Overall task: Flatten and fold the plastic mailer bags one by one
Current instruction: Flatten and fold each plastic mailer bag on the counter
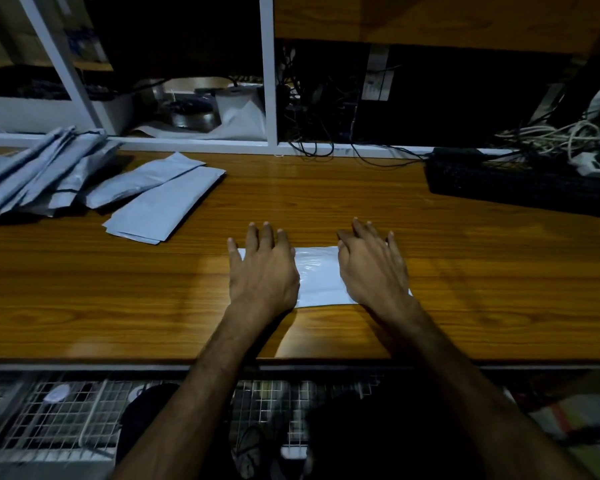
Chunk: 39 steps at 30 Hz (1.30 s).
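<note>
A white plastic mailer bag (317, 277) lies folded into a narrow strip on the wooden table (465, 271), near the front edge. My left hand (262, 268) presses flat on its left end with straight, spread fingers. My right hand (371, 265) presses flat on its right end, palm down. Only the middle of the strip and its corners show between and beside the hands. At the far left two folded grey mailer bags (163, 197) lie side by side, next to a loose pile of grey mailer bags (39, 174).
A black keyboard (520, 183) sits at the back right, with tangled cables (555, 135) and a power strip behind it. A white shelf frame (269, 74) stands along the back edge. Below the table's front edge is a wire grid basket (66, 417).
</note>
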Available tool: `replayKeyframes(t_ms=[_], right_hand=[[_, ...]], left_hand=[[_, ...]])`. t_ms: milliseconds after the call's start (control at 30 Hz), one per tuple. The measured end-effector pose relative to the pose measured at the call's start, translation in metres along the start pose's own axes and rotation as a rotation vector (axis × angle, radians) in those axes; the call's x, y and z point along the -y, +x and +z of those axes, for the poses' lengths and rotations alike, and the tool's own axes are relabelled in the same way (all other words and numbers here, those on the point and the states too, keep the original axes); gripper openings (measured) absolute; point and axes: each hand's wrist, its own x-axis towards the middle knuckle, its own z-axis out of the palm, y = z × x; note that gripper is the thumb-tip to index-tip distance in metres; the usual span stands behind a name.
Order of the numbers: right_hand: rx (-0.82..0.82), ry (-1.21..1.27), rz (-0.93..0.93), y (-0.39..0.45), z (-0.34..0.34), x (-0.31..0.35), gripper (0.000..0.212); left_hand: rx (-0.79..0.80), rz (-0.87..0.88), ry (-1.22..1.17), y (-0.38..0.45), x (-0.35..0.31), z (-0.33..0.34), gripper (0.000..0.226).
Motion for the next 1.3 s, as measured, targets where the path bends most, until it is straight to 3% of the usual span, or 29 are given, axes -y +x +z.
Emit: replayKeyframes(t_ms=[633, 1300], right_hand=[[0.048, 0.090, 0.081, -0.007, -0.011, -0.021, 0.047], [0.102, 0.018, 0.119, -0.017, -0.017, -0.059, 0.052]], left_hand=[[0.039, -0.068, -0.059, -0.008, 0.036, -0.006, 0.057], [0.056, -0.141, -0.042, -0.034, 0.062, -0.016, 0.055]])
